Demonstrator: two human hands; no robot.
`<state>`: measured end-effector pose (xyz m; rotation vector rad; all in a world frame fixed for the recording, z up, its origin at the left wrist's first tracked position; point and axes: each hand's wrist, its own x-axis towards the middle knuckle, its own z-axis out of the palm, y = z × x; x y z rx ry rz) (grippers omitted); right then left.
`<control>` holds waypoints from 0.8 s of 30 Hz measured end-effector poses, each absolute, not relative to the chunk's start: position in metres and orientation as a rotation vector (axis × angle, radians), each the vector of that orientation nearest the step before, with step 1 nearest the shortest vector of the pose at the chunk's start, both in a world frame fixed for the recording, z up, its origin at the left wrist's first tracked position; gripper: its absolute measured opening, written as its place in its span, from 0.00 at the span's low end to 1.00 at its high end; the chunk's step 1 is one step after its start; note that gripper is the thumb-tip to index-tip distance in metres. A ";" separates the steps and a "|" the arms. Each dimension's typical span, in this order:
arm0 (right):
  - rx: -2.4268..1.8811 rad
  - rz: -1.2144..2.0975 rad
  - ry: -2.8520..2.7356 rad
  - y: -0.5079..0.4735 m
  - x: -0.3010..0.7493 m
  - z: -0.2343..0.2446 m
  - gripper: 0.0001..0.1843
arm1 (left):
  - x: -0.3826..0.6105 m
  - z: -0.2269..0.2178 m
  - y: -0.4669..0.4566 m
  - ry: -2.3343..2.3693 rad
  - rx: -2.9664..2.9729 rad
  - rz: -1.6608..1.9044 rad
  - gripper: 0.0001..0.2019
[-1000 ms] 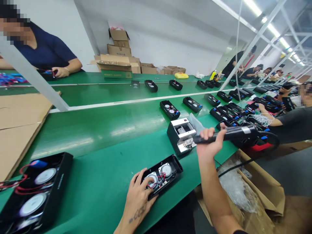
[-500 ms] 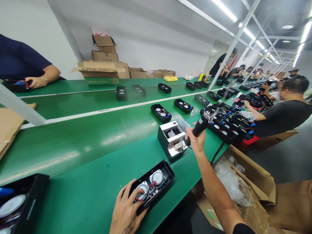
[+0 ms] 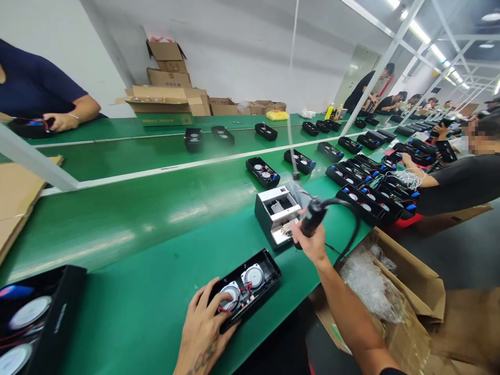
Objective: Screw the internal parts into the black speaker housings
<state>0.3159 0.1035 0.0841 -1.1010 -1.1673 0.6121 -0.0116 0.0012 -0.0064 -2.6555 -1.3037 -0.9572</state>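
Observation:
My left hand (image 3: pixel 209 315) grips the near left end of a black speaker housing (image 3: pixel 269 278), its fingers over the rim and inside. Two round speaker drivers with red and black wires show in that housing, which lies on the green bench. In my right hand (image 3: pixel 310 242) is a black electric screwdriver (image 3: pixel 312 216), with a cable curving off it to the right. The tool's lower end is by the front of a silver and black screw feeder (image 3: pixel 275 211); my hand partly hides its tip, so I cannot tell whether it touches.
Another speaker housing (image 3: pixel 50 323) lies at the near left. Several more housings (image 3: pixel 363 200) are grouped at the right, beside a co-worker (image 3: pixel 464 172). A cardboard box with clear plastic (image 3: pixel 375 286) stands below the bench edge. A white post (image 3: pixel 37 156) rises at left.
My right hand has moved slightly left and down with the screwdriver, which is now more upright at the feeder. My left hand stays on the housing. The view has shifted slightly.

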 end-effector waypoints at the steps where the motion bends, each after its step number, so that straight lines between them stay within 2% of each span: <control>1: -1.076 0.572 -1.120 0.105 0.315 0.087 0.22 | -0.012 -0.006 0.001 -1.308 -2.660 -0.954 0.08; 4: -1.016 0.441 -1.009 0.122 0.312 0.094 0.22 | -0.012 -0.006 0.001 -1.312 -2.666 -0.943 0.07; 7: -1.043 0.452 -1.020 0.138 0.313 0.093 0.22 | -0.013 -0.007 0.001 -1.303 -2.672 -0.931 0.06; 13: -1.173 0.805 -1.216 0.114 0.314 0.084 0.20 | -0.012 -0.007 0.000 -1.332 -2.680 -0.940 0.06; 17: -0.898 1.055 -1.134 0.062 0.284 0.092 0.22 | -0.009 -0.001 -0.003 -1.363 -2.718 -0.920 0.04; 21: -0.563 1.112 -1.078 0.022 0.236 0.094 0.22 | -0.008 0.007 -0.007 -1.411 -2.749 -0.864 0.05; 24: -0.546 1.193 -1.148 0.009 0.204 0.082 0.21 | -0.007 0.008 -0.009 -1.421 -2.762 -0.838 0.03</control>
